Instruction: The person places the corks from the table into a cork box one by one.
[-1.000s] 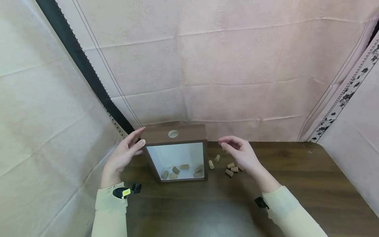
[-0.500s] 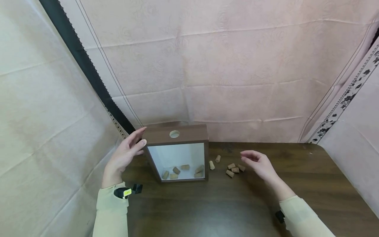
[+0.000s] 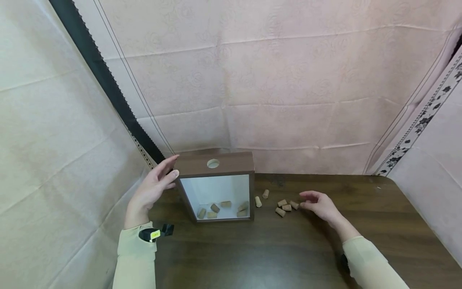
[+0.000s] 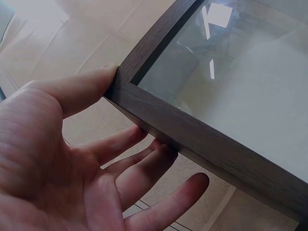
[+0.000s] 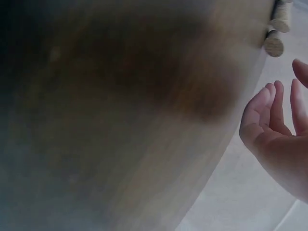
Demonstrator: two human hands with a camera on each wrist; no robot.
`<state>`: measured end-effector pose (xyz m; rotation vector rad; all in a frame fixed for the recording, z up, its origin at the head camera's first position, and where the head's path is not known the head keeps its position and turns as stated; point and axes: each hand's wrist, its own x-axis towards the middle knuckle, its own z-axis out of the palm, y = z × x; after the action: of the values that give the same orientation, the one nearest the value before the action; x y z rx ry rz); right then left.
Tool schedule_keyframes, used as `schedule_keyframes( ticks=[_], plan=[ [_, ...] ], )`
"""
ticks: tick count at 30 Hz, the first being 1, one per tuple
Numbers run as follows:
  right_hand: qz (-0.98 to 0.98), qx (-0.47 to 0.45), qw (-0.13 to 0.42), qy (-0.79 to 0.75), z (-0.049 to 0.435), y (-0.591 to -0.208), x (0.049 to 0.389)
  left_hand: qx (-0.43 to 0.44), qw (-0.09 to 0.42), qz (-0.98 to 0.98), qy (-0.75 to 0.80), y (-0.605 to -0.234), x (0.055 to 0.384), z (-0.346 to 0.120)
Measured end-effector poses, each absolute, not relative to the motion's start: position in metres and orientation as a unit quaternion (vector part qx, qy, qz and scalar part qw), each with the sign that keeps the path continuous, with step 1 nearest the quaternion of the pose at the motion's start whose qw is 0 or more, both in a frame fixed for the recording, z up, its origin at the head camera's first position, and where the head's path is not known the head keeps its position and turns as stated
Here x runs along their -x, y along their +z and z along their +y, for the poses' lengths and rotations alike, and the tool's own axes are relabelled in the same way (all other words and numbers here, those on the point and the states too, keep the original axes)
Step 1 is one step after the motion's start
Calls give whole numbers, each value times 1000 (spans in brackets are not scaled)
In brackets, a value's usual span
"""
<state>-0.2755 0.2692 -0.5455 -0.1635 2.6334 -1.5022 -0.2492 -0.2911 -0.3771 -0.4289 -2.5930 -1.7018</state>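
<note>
A brown box [image 3: 235, 163] with a clear front panel and a round hole in its top stands on the wooden table. Several corks [image 3: 215, 208] lie inside it. My left hand [image 3: 149, 192] rests its thumb and fingertips against the box's left upper corner. The left wrist view shows the dark frame [image 4: 202, 132] touched by the thumb and some fingertips, the rest of the hand loose. To the right of the box lies a group of loose corks [image 3: 286, 208]. My right hand [image 3: 322, 206] is low beside the rightmost cork [image 3: 294, 205], fingers parted, nothing seen between them.
Two more corks stand apart, one cork [image 3: 258, 201] near the box's right side and one cork [image 3: 265, 194] behind it. A pale curtain [image 3: 288, 100] rises behind the table [image 3: 231, 253], with cloth on the left and right too.
My right hand has moved right and down, from beside the box over the corks to the table near the rightmost cork. The left hand and box stay in place.
</note>
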Motion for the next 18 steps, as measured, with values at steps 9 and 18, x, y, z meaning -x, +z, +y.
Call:
schedule_keyframes(
  ticks=[9,18],
  plan=[
    [872,67,83,-479,266,-548,278,137,6,-826,-547,-376,247,-291],
    [883,63,95,-456,260,-548,279,135,5,-827,-545,-376,247,-290]
  ],
)
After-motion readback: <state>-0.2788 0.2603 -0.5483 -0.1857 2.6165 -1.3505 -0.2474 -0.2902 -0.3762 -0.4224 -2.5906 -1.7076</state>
